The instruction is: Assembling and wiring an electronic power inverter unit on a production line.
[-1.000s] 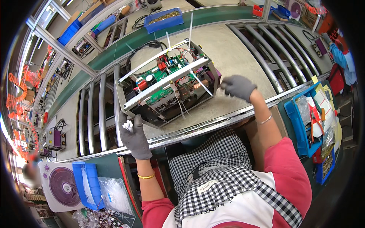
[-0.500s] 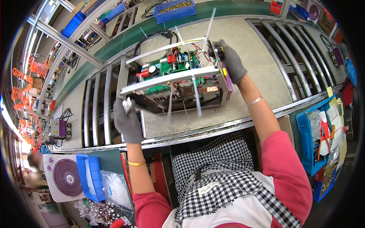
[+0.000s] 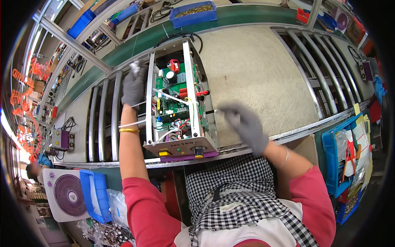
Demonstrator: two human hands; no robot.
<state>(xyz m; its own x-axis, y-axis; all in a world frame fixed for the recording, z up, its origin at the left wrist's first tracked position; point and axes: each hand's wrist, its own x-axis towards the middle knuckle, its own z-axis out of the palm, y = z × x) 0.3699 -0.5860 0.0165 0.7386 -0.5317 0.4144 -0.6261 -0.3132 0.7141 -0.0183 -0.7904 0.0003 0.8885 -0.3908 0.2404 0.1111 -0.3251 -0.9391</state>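
Observation:
An open-topped electrical unit point(image 3: 193, 136) with a grey metal frame and purple base stands in front of me, its knob panel toward me. Green circuit boards point(image 3: 175, 86) with red and black parts show between two pale top rails. White cable ties stick out over its left side, one near the cuff of my left hand point(image 3: 134, 88). That gloved hand is beside the unit's far left side, its fingers closed round a small whitish bundle I cannot identify. My right hand point(image 3: 247, 127), gloved and motion-blurred, is off the unit's right side, fingertips near a thin dark piece sticking out.
Metal rollers point(image 3: 105, 119) lie left of the unit, and more rollers point(image 3: 314, 70) to the right. A blue bin of small brass-coloured parts point(image 3: 193, 21) stands at the back. Near right is a blue tray point(image 3: 329, 144); near left are a fan point(image 3: 70, 195) and blue bin point(image 3: 88, 181).
The tilted unit has been turned so its knob panel faces me and it sits lower. My right hand has left its panel and come nearer; my left hand has moved farther away.

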